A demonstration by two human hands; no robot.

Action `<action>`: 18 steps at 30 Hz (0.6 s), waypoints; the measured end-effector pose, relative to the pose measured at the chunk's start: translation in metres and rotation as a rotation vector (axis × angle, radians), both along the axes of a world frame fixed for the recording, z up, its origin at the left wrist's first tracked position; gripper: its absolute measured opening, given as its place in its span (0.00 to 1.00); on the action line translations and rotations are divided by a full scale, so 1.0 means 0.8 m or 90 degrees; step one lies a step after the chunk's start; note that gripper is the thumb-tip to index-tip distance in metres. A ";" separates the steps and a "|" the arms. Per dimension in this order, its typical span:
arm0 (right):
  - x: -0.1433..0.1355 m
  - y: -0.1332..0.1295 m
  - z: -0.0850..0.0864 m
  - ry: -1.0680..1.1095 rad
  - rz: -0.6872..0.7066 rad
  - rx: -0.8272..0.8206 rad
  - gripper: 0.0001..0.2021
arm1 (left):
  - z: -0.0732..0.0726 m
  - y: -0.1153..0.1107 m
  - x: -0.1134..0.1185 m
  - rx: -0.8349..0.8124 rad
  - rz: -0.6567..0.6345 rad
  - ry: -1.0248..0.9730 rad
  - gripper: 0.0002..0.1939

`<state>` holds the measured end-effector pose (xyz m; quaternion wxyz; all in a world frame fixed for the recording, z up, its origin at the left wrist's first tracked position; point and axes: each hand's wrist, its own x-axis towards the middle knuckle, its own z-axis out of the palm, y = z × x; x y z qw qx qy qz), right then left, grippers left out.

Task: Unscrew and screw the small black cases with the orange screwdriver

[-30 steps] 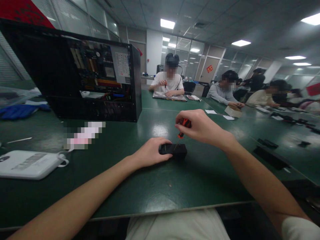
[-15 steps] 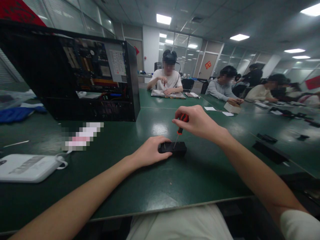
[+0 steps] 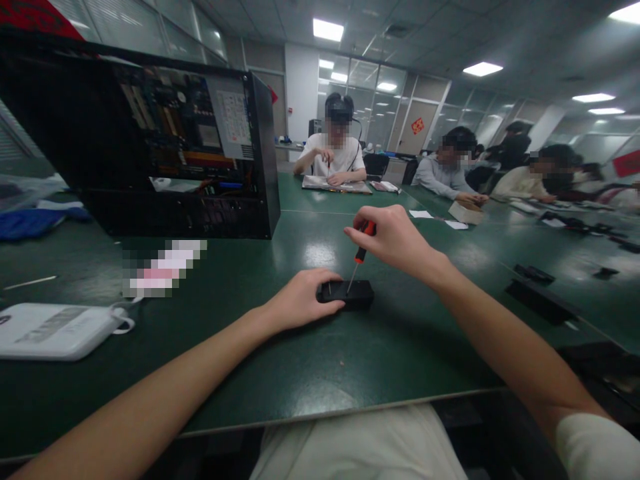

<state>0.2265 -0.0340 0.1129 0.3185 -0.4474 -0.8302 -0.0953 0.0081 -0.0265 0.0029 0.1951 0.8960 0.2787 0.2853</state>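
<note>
A small black block-shaped part lies on the green table, gripped at its left end between the thumb and fingers of my left hand. Above it, my right hand is closed around the red and black handle of a screwdriver. The thin shaft slants down to the left, and its tip meets the top face of the black part. A short thin metal piece stands on that face beside my left fingers; what it is cannot be made out.
An open computer case stands at the left, with a white power bank nearer me. A person works across the green table. Black parts lie at the right, a small box farther back.
My right hand has risen slightly with the screwdriver, showing more of its shaft, and its fingers have shifted on the handle. My left hand still holds the black part.
</note>
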 end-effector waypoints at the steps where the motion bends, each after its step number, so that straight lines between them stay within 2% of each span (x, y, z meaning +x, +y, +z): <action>1: 0.001 0.002 -0.001 0.002 -0.004 0.002 0.10 | 0.000 0.000 0.000 -0.001 -0.001 -0.001 0.17; 5: 0.002 0.007 -0.004 -0.003 -0.010 0.010 0.12 | 0.001 -0.001 0.000 0.000 0.002 -0.003 0.17; 9: 0.000 -0.002 0.000 -0.032 0.024 0.023 0.13 | 0.000 -0.001 0.001 -0.002 0.004 0.001 0.18; 13: -0.003 -0.025 0.012 -0.090 0.115 -0.009 0.07 | 0.000 -0.001 0.001 -0.005 0.008 0.004 0.17; 16: -0.002 -0.043 0.024 -0.108 0.211 -0.081 0.14 | 0.000 -0.001 0.001 -0.005 0.007 0.001 0.17; 18: 0.001 -0.051 0.031 -0.119 0.257 -0.113 0.14 | 0.000 -0.001 0.001 -0.001 0.005 0.001 0.17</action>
